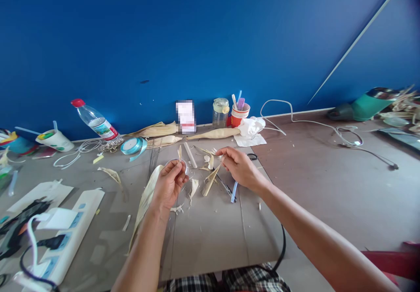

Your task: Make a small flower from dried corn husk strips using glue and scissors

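Note:
My left hand (171, 179) is closed, with a small pointed strip of dried corn husk (180, 153) pinched upright between thumb and fingertips. To its right, my right hand (239, 166) is held just over the scraps with its fingertips pinched together. What they hold, if anything, is too small to make out. Between the hands lie a folded husk piece (210, 182), torn husk bits (194, 187) and a pale stick (190, 155). A round container rim (185, 166) shows partly behind my left hand. A large husk (149, 191) runs beside my left wrist.
A blue stick (234, 192) and a dark slim tool (226, 187) lie below my right hand. Along the blue wall stand a bottle (100, 123), a jar (220, 113) and red paper cups (239, 116). Left are ribbon (131, 145) and a power strip (77, 228); right, a cable (315, 122).

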A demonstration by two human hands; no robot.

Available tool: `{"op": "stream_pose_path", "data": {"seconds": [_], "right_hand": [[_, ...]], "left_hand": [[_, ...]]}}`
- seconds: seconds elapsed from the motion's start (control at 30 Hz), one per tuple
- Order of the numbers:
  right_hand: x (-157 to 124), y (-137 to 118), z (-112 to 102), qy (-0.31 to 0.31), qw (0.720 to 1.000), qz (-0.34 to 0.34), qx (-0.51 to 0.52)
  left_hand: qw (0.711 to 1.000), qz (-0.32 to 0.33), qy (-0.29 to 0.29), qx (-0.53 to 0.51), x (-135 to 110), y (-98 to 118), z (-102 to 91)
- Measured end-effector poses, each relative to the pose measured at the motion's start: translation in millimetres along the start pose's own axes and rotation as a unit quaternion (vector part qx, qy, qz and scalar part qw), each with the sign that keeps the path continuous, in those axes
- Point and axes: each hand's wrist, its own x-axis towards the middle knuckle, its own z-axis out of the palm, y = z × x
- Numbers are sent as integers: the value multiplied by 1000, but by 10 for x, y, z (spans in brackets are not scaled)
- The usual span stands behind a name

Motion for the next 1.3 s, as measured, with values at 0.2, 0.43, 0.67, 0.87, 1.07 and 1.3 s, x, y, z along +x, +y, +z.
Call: {"op": "stream_pose_path", "data": {"seconds": [0.2, 0.43, 0.67, 0.87, 1.07, 1.3], "right_hand": [[80, 14, 139, 20, 999, -29, -33], [444, 5, 384, 49, 987, -118, -100], [747, -66, 913, -127, 926, -144, -325], [874, -153, 1273, -176, 889, -197, -374], [938, -148, 1357, -231, 865, -188, -403], [959, -168, 1482, -287, 840, -157, -433]], "left_hand": [[999, 15, 2, -38, 18, 76, -55], [995, 48, 4, -89, 42, 290, -218], [991, 65, 57, -105, 96, 349, -341], [990, 77, 86, -87, 111, 330, -342], [990, 65, 96, -80, 116, 309, -321], [990, 69, 100, -67, 122, 294, -331]]}}
